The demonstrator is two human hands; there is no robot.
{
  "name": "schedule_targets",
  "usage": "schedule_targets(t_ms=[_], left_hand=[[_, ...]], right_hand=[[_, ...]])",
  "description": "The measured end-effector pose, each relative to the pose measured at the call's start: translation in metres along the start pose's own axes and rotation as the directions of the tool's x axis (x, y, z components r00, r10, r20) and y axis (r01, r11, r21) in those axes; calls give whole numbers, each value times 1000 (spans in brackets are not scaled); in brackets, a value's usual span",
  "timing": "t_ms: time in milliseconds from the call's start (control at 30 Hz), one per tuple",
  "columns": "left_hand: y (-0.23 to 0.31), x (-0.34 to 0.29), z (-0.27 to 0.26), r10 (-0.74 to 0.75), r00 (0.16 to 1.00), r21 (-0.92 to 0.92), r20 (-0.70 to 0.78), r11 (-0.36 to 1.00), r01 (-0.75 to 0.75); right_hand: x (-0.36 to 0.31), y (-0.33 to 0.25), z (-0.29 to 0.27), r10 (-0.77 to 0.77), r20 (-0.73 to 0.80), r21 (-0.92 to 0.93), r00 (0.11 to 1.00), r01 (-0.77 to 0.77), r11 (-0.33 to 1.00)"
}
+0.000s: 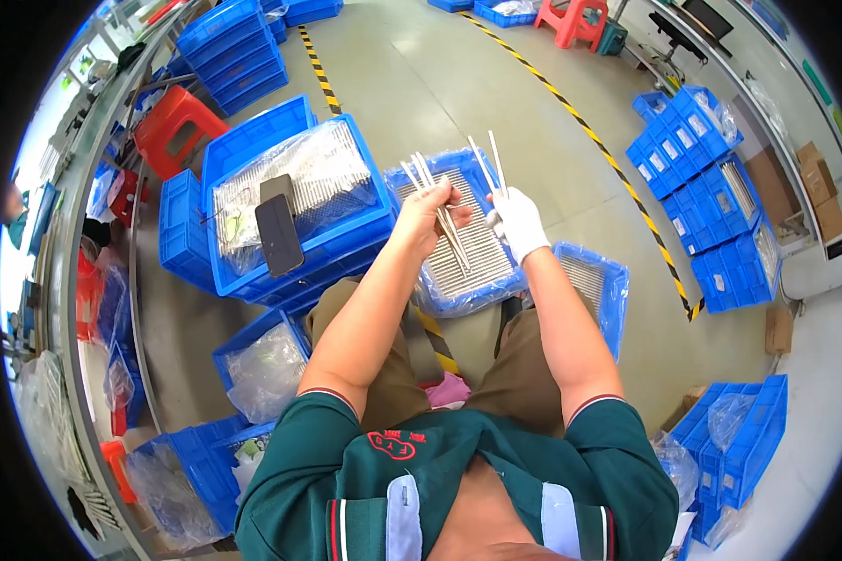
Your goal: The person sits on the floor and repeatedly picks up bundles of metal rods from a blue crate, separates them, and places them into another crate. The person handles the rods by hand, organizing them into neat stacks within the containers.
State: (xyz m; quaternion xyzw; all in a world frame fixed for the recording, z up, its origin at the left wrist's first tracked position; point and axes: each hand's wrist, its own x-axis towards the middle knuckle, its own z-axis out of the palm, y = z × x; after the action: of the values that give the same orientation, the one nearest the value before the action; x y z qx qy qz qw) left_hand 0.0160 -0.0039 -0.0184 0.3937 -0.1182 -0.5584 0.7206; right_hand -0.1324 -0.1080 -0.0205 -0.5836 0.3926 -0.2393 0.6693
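Observation:
My bare left hand (428,213) is closed around several slim silvery metal rods (456,249), which stick out above and below the fist. My right hand (522,224), in a white glove, grips a couple of similar rods (497,161) that point up and away. Both hands are side by side over a plastic-lined blue crate (472,302), where many such rods (446,273) lie in a row. Another lined blue crate (614,297) with rods stands beside my right leg.
Left of me, stacked blue crates (223,266) hold bagged rods (337,154), with a black phone (279,236) and another dark device (276,191) on top. A red stool (173,126) stands behind them. More crates (692,140) line the right wall; striped tape (594,150) marks the floor.

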Motion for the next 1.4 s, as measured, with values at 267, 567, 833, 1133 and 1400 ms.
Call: schedule_targets(t_ms=[267, 567, 833, 1133, 1400], left_hand=[[25, 12, -11, 195, 970, -164, -142, 962, -217], [7, -2, 13, 116, 993, -32, 3, 993, -115], [-22, -13, 28, -87, 988, 194, 125, 979, 62], [-24, -16, 24, -28, 1000, 309, 0, 951, 27], [-19, -26, 23, -186, 976, 423, 116, 898, 121]], right_hand=[[-47, -20, 14, -44, 201, 38, 979, 37, 999], [-42, -10, 16, -73, 183, 3, 980, 74, 997], [-25, 5, 16, -326, -14, -81, 945, 324, 943], [-28, -10, 15, -78, 75, -169, 994, 89, 981], [-14, -27, -6, 44, 121, 113, 992, -58, 992]])
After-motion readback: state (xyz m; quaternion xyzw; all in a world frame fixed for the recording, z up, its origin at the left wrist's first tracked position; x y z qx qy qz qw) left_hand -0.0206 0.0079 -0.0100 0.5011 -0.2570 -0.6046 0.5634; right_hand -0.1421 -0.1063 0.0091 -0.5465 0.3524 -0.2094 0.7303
